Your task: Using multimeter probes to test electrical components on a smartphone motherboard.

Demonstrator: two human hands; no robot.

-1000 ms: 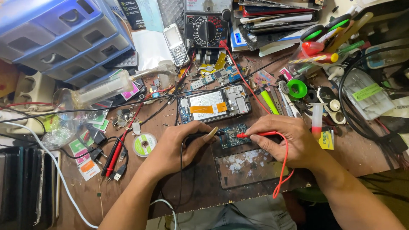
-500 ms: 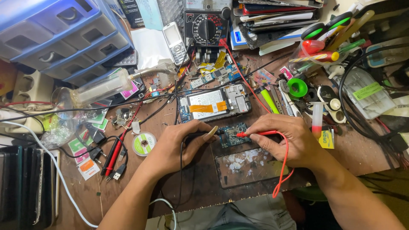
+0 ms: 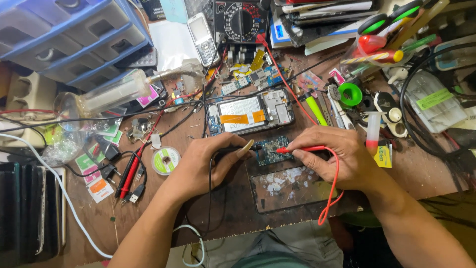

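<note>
At the middle of the crowded wooden workbench, a small green circuit board lies between the two hands, just below an opened phone whose back is off, showing an orange ribbon and a pale battery. The left hand pinches a black probe, fingers closed on it, with the tip at the board's left edge. The right hand is closed on a red probe, its tip touching the board's right side; its red lead loops down past the wrist. A dusty glass panel lies just below the board, partly under the right hand. Farther up the bench stands an analogue multimeter, with an old grey keypad phone beside it. A blue drawer unit fills the upper left corner, and a small solder wick spool rests near the left hand.
</note>
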